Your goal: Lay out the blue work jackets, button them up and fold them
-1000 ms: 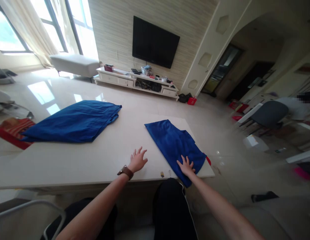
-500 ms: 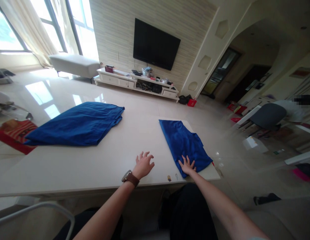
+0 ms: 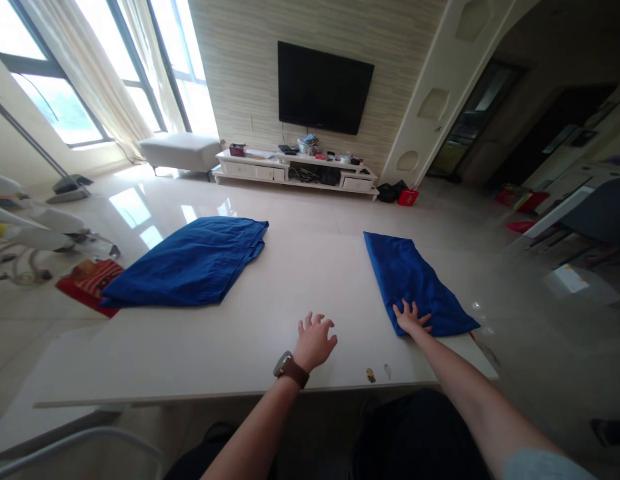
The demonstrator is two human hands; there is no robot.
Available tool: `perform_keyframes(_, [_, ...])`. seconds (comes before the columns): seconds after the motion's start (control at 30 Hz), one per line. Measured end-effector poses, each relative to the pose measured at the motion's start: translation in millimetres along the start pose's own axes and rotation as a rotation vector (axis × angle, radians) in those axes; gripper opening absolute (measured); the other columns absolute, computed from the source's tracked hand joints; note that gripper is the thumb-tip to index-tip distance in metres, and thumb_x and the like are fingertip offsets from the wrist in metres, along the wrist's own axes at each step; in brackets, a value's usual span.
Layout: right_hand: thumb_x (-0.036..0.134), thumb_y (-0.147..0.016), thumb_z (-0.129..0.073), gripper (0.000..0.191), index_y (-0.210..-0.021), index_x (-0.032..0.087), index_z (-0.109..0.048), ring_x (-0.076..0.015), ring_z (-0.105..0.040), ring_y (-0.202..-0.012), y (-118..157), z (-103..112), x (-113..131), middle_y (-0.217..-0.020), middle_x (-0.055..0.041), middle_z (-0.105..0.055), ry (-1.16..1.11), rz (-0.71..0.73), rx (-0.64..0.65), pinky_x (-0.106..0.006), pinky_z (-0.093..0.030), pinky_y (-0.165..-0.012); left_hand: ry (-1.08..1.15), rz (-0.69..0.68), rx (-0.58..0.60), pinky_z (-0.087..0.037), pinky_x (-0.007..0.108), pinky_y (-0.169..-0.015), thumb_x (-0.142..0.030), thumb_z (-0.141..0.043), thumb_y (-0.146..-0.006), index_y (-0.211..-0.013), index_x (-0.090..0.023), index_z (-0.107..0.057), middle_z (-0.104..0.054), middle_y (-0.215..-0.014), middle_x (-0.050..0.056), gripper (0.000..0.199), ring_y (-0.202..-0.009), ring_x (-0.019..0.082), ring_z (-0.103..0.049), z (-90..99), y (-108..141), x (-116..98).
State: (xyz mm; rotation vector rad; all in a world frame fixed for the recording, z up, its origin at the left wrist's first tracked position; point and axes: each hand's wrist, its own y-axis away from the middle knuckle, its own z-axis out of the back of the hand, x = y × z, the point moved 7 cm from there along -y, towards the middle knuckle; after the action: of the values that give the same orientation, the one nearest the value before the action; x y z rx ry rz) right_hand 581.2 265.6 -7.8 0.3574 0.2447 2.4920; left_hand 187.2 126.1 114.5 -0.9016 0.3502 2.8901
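My right hand (image 3: 411, 317) lies with spread fingers on a folded blue garment (image 3: 415, 277) at the right end of the white table (image 3: 310, 267). A bit of red shows at that garment's near right corner. My left hand (image 3: 315, 343), with a brown-strapped watch on its wrist, hovers over or rests lightly on the table near its front edge; I cannot tell which. Its fingers are apart and hold nothing. A second blue garment (image 3: 190, 263), folded and lightly creased, lies at the table's left end, apart from both hands.
Two small stickers, one yellow (image 3: 371, 375) and one pale (image 3: 387, 371), sit by the front edge. Beyond the table stand a TV cabinet (image 3: 250, 172) and a grey bench (image 3: 180, 152). A red bag (image 3: 85, 287) is left of the table, a grey chair (image 3: 603, 210) far right.
The right garment has shifted right and away from the front edge, with my right hand on it. My left hand stays open over the table. The view has turned slightly.
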Motion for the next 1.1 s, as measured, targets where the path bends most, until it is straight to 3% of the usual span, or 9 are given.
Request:
perform_keyframes(0.5, [0.080,-0.091,-0.022,0.077,-0.161,0.049,-0.020,-0.0523,0.010,-0.152,-37.8,8.1,13.9,-0.173,0.0071,0.003,0.046,0.133,0.021,-0.074,-0.009,-0.117,-0.028,-0.064,0.051,-0.019,0.065,-0.123,-0.036,-0.052,-0.092,-0.129,-0.022,-0.065,-0.051,-0.149,0.011,0.041,-0.151,0.039,-0.028,-10.9,-1.4,-18.8])
perform_keyframes(0.87, [0.080,-0.091,-0.017,0.078,-0.161,0.047,-0.019,-0.0517,0.008,-0.153,-37.9,9.9,17.1,-0.173,0.0070,0.004,0.079,0.141,0.002,-0.073,-0.011,-0.117,-0.060,-0.094,0.063,-0.018,0.066,-0.123,-0.035,-0.053,-0.091,-0.129,-0.022,-0.066,-0.054,-0.147,0.011,0.042,-0.150,0.039,-0.030,-14.5,1.3,-18.4])
perform_keyframes(1.0, [0.074,-0.095,-0.013,0.076,-0.164,0.043,-0.011,-0.0546,-0.005,-0.152,-27.7,20.5,26.5,-0.173,-0.0010,0.002,0.258,0.137,0.026,-0.078,-0.017,-0.111,-0.075,-0.116,0.078,-0.018,0.067,-0.122,-0.036,-0.053,-0.091,-0.129,-0.023,-0.066,-0.055,-0.145,0.011,0.042,-0.149,0.039,-0.031,-15.8,1.4,-20.2])
perform_keyframes(1.1, [0.061,-0.100,-0.019,0.070,-0.165,0.033,-0.020,-0.0538,-0.023,-0.148,-11.8,40.7,47.2,-0.170,-0.0135,-0.017,0.480,0.157,0.034,-0.080,-0.021,-0.107,-0.082,-0.131,0.073,-0.018,0.067,-0.122,-0.036,-0.054,-0.091,-0.128,-0.023,-0.066,-0.057,-0.143,0.011,0.041,-0.147,0.039,-0.034,-11.8,3.4,-21.9])
